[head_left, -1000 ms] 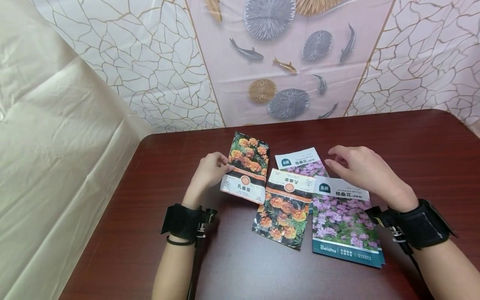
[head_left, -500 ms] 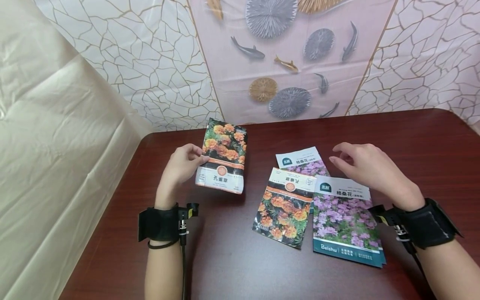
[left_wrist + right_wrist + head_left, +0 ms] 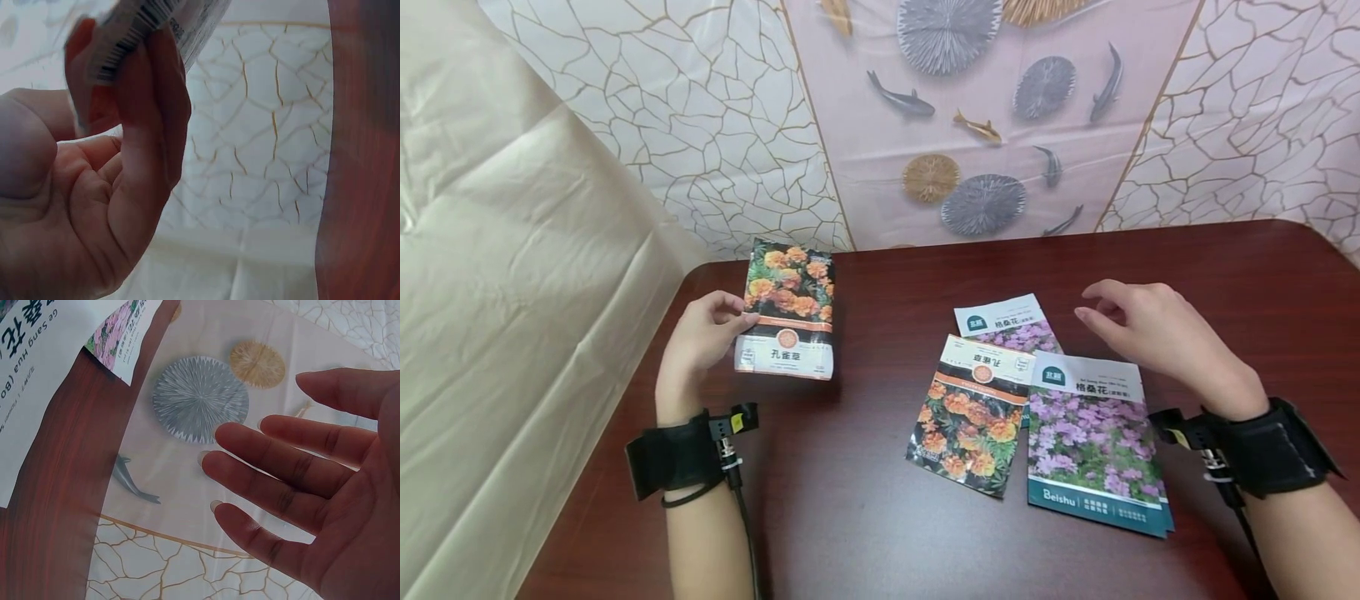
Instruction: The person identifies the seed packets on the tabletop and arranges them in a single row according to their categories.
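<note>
In the head view my left hand (image 3: pixel 703 333) pinches the left edge of a marigold seed packet (image 3: pixel 790 310), thumb on its front, held up over the table's left side. A barcode on the back of that seed packet (image 3: pixel 134 37) shows in the left wrist view. My right hand (image 3: pixel 1165 337) hovers with relaxed fingers above the purple-flower seed packets (image 3: pixel 1093 446), holding nothing; in the right wrist view its fingers (image 3: pixel 281 456) are spread apart. Another marigold seed packet (image 3: pixel 973 417) lies beside that stack, overlapping a further purple-flower packet (image 3: pixel 1007 323) behind it.
The dark red-brown table (image 3: pixel 865 542) has its far edge against a patterned cloth backdrop (image 3: pixel 985 125). A cream cloth (image 3: pixel 535 250) hangs along the left side. Each wrist wears a black strap with a camera and cable.
My left hand has lifted the marigold seed packet away from the others and carried it left. My right hand has shifted slightly right, still holding nothing. The other packets lie as before.
</note>
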A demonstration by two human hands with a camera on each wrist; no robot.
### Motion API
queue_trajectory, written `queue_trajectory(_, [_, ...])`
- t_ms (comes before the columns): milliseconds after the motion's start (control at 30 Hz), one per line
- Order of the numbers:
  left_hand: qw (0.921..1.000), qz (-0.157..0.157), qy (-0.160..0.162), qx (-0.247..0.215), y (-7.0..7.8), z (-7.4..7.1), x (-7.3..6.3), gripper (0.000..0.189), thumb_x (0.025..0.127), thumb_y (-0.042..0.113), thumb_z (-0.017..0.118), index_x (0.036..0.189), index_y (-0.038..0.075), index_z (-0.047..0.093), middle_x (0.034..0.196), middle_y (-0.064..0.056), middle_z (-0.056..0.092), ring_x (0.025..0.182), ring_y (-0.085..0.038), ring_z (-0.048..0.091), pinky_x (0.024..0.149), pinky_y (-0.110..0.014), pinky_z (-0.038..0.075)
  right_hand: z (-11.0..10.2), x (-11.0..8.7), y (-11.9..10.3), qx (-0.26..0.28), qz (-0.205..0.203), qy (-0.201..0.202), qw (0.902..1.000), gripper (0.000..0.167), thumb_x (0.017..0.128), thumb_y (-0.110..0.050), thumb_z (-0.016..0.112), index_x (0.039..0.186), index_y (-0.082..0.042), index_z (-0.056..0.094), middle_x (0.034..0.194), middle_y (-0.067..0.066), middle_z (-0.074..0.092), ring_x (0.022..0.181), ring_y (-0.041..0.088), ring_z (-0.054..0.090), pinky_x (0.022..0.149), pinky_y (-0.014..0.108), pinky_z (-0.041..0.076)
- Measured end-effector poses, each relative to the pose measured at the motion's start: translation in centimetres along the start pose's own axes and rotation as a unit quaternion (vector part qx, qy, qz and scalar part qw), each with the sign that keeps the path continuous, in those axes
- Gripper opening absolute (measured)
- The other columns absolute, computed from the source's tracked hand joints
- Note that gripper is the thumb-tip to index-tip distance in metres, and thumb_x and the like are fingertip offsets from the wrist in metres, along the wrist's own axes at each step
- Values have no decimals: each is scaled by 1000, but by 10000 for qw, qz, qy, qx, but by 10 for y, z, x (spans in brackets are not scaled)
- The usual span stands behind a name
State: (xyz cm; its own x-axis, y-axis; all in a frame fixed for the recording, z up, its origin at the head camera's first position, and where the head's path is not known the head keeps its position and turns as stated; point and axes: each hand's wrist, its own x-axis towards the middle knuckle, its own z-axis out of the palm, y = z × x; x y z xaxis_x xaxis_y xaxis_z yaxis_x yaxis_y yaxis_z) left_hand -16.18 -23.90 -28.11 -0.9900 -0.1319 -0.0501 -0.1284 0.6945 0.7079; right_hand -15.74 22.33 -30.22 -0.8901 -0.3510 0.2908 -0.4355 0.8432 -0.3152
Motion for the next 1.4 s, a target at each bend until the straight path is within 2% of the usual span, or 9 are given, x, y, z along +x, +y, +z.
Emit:
queue_trajectory(100, [9999,-89,82,-17,-8,-5,0,30,92,19,56,111,-4,50,100,-22,58,76,-24,55,58,-26,46,-1,0,3,6,2,6,10000,25,87,-15,62,103,4,60,76,10,64,61,18,57,51,34,42])
queue_trajectory(267, [9991,-403,108,14,-21,-9,2,30,92,19,55,112,-3,50,104,-22,56,81,-26,53,64,-31,46,-3,-1,8,68,-28,41,10000,23,87,-13,61,102,4,60,75,9,64,60,17,55,51,33,41])
queue_trajectory(533, [9973,-716,8,162,-39,-9,8,29,92,19,55,112,-2,50,107,-23,55,89,-32,52,69,-31,39,-11,-2,18,179,453,21,9988,26,89,-16,58,105,5,59,78,13,63,60,21,54,52,34,39])
queue_trajectory(667, [9969,-785,17,98,-49,-7,12,27,91,18,56,109,-2,52,103,-22,56,85,-30,53,67,-32,39,-14,-3,27,163,585,67,9981,28,90,-18,57,105,5,59,78,13,63,60,21,52,52,34,38])
queue_trajectory(700, [9967,-811,50,-9,-57,-5,17,26,90,19,59,107,0,54,99,-21,57,80,-28,54,64,-32,40,-15,-4,29,170,613,71,9979,28,90,-19,57,105,5,59,78,13,62,60,21,51,52,34,37])
queue_trajectory(833, [9947,-1019,102,-58,-66,-2,21,28,88,22,63,104,1,54,96,-19,57,75,-26,54,61,-35,44,-18,-5,35,142,719,114,9972,30,92,-21,55,106,4,59,79,13,62,61,21,51,52,34,37])
queue_trajectory(1067, [9915,-1260,187,244,-70,-4,16,28,91,18,56,110,-3,55,112,-23,54,93,-32,47,78,-40,35,-20,-5,42,116,815,91,9966,31,92,-23,54,106,5,59,79,13,62,62,22,51,52,34,37])
queue_trajectory(1233, [9909,-1286,148,364,-75,-5,16,30,91,18,55,112,-4,55,113,-24,53,95,-32,46,79,-41,34,-18,-5,45,23,902,44,9959,31,91,-21,55,105,7,59,79,15,62,63,24,51,52,35,36])
queue_trajectory(1400, [9879,-1459,101,507,-77,-3,18,32,92,18,54,115,-4,54,118,-25,50,97,-33,45,81,-42,35,-17,-4,45,-47,1011,-55,9949,34,92,-22,55,105,9,57,80,18,62,64,26,52,53,35,37])
